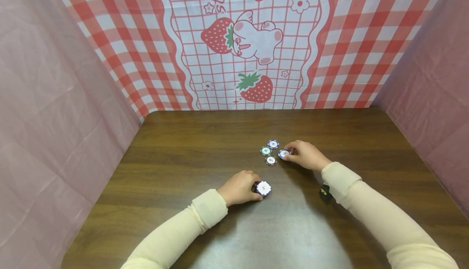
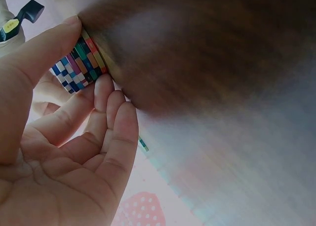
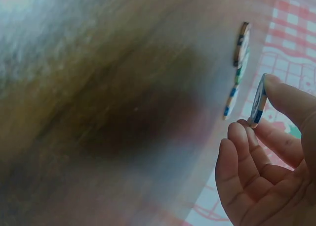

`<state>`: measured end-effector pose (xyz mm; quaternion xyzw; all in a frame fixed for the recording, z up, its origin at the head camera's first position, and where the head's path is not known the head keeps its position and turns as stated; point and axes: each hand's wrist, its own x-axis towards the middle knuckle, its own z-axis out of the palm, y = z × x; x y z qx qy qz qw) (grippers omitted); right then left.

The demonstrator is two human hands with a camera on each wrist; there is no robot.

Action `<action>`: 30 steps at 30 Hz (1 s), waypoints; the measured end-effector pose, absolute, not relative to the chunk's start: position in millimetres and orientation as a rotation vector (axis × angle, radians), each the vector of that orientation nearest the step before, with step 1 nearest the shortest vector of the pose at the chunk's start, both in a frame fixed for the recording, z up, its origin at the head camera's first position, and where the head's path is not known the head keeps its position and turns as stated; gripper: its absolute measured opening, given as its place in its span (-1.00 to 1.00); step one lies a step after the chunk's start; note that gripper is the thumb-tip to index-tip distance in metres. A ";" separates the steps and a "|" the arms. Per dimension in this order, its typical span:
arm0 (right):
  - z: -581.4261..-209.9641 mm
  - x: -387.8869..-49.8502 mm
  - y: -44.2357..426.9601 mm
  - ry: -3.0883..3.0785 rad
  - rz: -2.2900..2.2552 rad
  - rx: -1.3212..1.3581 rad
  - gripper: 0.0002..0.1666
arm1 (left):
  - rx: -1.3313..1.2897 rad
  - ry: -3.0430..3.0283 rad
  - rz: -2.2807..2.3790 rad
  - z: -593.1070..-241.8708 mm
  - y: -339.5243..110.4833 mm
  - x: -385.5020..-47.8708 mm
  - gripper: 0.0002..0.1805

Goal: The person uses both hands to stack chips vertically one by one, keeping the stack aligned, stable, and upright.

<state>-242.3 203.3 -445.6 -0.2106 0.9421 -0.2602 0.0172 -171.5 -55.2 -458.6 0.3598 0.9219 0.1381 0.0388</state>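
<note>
My left hand (image 1: 242, 187) grips a stack of poker chips (image 1: 264, 188) whose top chip is white with a 5; the left wrist view shows the stack's multicoloured edges (image 2: 81, 63) between thumb and fingers. Farther back and to the right, my right hand (image 1: 307, 155) pinches a blue-edged chip (image 1: 283, 154) between thumb and fingers, tilted on edge in the right wrist view (image 3: 258, 101). Just left of it on the table lie a blue chip (image 1: 272, 144), a green chip (image 1: 266, 151) and a dark-edged chip (image 1: 271, 160) marked 100, close together.
A small black object with a yellow mark (image 1: 324, 193) is by the right sleeve, partly hidden. The brown wooden table (image 1: 183, 138) ends at a strawberry-print cloth (image 1: 256, 57) behind, with pink cloth on both sides.
</note>
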 end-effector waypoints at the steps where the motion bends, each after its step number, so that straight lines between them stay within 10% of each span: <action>1: -444.5 -240.6 202.8 2.928 -0.810 -0.659 -0.63 | 1.104 2.826 0.425 -458.7 -55.3 -171.5 -0.55; 30: -432.2 -187.6 170.8 2.872 -0.817 -1.032 -0.64 | 1.105 2.822 0.440 -456.3 -55.9 -170.9 -0.55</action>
